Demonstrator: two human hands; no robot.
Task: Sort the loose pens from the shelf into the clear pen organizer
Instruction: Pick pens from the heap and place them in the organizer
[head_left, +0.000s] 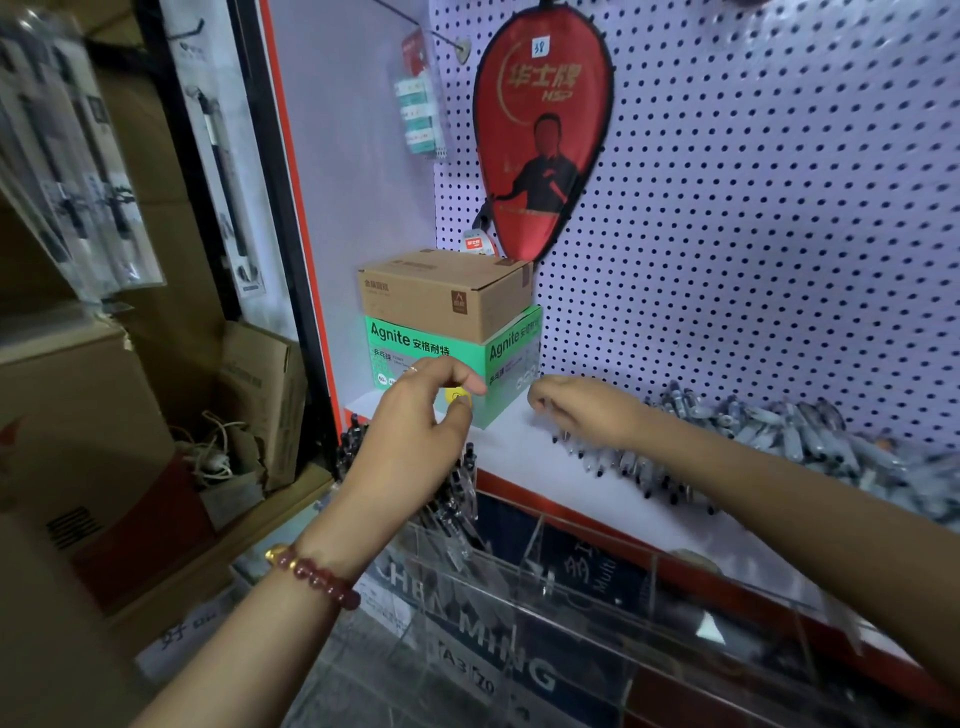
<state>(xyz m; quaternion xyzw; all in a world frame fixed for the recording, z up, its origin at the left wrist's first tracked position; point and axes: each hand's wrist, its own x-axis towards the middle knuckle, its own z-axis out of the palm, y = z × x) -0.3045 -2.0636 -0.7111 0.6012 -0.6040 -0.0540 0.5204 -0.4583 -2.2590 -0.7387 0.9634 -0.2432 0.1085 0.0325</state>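
Judged light, stiff and slippery, the pens (779, 436) heaped on the shelf (519, 447) behind the clear organizer (587, 582) are best pinched mid-barrel, 2 or 3 together; the right hand (582, 410) is curled over them, its grip hidden, and the left hand (415, 421) is held loosely spread, empty.

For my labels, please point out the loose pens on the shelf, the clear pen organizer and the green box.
loose pens (810, 436): head view, middle of the pile.
clear pen organizer (535, 545): head view, a clear divider wall.
green box (415, 340): head view, front face lettering.
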